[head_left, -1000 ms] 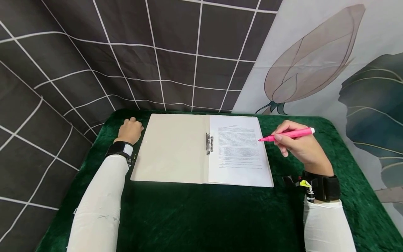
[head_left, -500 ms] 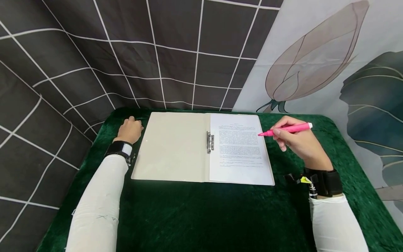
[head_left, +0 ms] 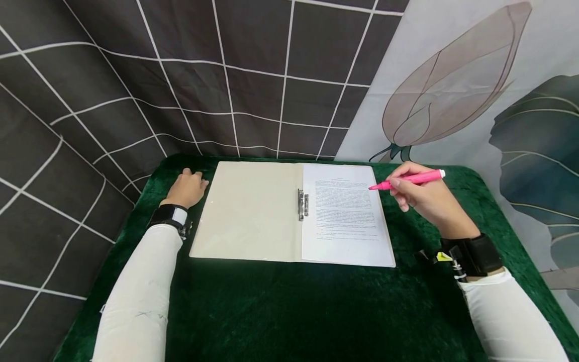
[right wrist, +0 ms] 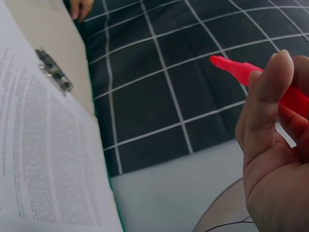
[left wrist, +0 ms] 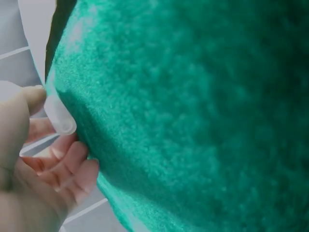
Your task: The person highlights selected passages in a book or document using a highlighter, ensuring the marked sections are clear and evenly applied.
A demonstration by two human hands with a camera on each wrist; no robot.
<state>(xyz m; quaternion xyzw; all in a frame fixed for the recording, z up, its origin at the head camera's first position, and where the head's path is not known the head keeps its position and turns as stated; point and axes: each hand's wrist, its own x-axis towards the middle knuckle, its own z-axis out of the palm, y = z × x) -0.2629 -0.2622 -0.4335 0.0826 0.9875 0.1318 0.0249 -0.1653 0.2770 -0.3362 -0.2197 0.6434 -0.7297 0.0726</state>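
Observation:
My right hand (head_left: pixel 418 196) pinches a pink highlighter (head_left: pixel 421 177) between thumb and fingers, its uncapped tip pointing left over the right edge of a printed sheet (head_left: pixel 344 251). In the right wrist view the highlighter (right wrist: pixel 241 71) shows its bare tip, clear of the paper. The sheet lies on the right side of an opened cream folder (head_left: pixel 251 213), beside a metal clip (head_left: pixel 300 205). Left of the folder, my left hand (head_left: pixel 186 189) is near the table's far left corner. The left wrist view shows it pinching a whitish, translucent cap (left wrist: pixel 60 116) between thumb and fingers.
A dark green plush cloth (head_left: pixel 289 311) covers the table. Behind it hangs a dark grid-patterned cloth (head_left: pixel 253 50), which gives way on the right to a white cloth (head_left: pixel 362 136) with large leaf and petal prints. Both wrists wear black straps.
My right hand and the highlighter have shifted slightly toward the table's far edge, while the right forearm has swung outward to the right. The left hand has hardly moved.

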